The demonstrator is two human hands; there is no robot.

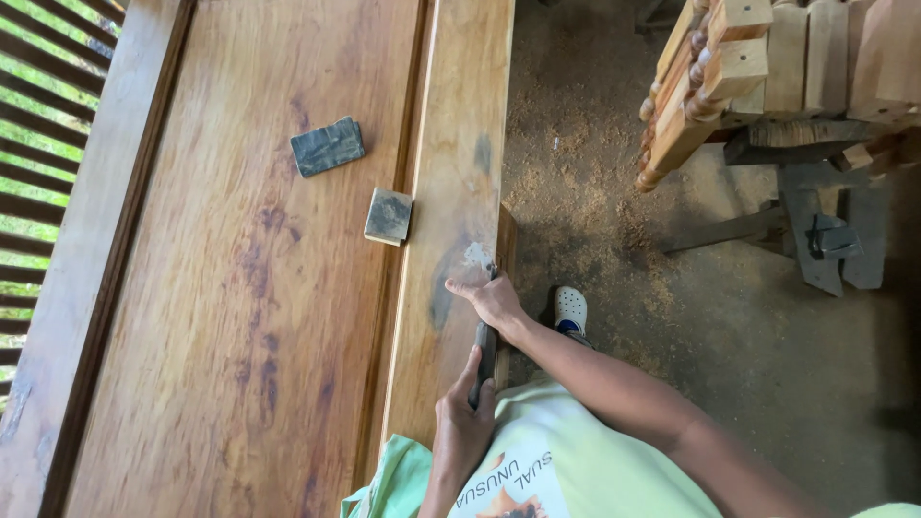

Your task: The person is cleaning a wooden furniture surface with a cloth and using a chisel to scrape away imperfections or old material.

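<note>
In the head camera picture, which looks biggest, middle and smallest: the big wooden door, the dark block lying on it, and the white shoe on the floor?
1. The wooden door, by far the largest.
2. The dark block.
3. The white shoe, which looks smallest, but it is partly hidden and lies farther from the camera, so its rank against the block is unsure.

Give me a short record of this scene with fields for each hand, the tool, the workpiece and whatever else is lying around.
Left hand: grips the handle end of a dark tool
Right hand: pressed on the tool's front end, at the plank's right edge
Workpiece: long wooden plank beside a wide wooden panel
On the panel: dark rectangular block; smaller wooden block with a dark top
Floor: sawdust, stacked turned wooden parts
</note>
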